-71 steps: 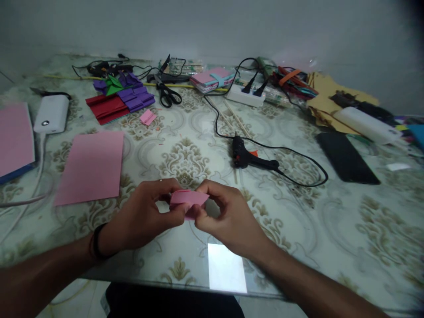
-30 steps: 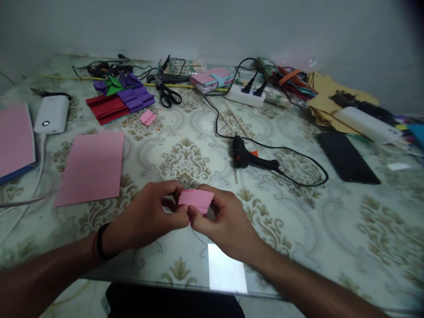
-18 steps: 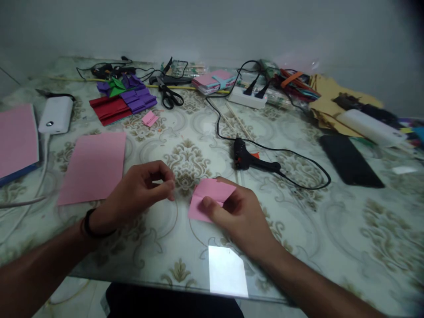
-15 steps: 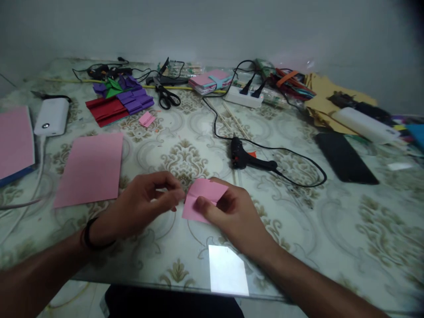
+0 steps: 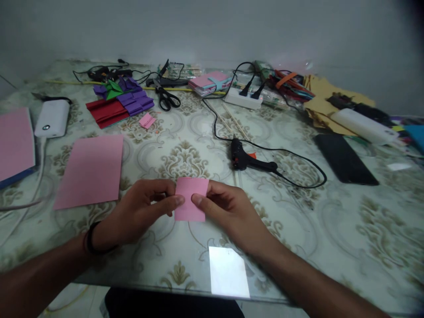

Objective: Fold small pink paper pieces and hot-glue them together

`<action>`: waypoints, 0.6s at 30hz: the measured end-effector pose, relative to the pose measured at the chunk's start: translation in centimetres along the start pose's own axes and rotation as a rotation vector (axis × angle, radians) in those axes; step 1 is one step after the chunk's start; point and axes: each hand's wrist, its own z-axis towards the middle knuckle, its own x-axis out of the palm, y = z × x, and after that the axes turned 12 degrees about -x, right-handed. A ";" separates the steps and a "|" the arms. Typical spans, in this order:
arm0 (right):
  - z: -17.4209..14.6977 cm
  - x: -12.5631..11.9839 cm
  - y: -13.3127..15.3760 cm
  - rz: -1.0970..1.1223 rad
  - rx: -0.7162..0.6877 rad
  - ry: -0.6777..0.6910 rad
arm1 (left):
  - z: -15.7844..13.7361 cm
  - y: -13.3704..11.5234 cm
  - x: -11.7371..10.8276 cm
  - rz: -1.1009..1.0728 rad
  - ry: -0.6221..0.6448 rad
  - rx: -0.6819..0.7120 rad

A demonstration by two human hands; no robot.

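A small square of pink paper (image 5: 190, 210) is held up between my two hands, above the patterned tabletop (image 5: 145, 260). My left hand (image 5: 145, 205) pinches its left edge, thumb in front and fingers behind. From the right side my right hand (image 5: 228, 207) grips it the same way, thumb pressed on its face. Behind the paper most of my fingertips are hidden. A larger pink sheet (image 5: 92, 172) lies flat just beyond my left hand. Past my right hand rests a black glue gun (image 5: 251, 161) on its side.
Scissors (image 5: 167, 99), folded red paper (image 5: 106, 110) and purple paper (image 5: 135, 101) lie at the back left. A power strip (image 5: 243, 97) stands behind the glue gun's looping cord. Black phone (image 5: 346, 159) is on the right; white power bank (image 5: 52, 118) with cable is on the left.
My left hand has come right and taken hold of the pink paper's left edge. The paper has turned from tilted to upright and squarely facing me, shifting slightly left with my right hand.
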 end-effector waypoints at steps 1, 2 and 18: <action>0.0 -0.1 0.0 0.018 0.014 -0.007 | 0.1 -0.1 0.0 -0.005 0.006 -0.009; 0.1 -0.2 0.0 0.036 0.018 -0.016 | 0.1 -0.1 0.0 -0.010 0.009 -0.015; 0.2 -0.5 -0.3 0.012 0.039 -0.031 | 0.2 0.9 0.6 -0.098 -0.232 0.074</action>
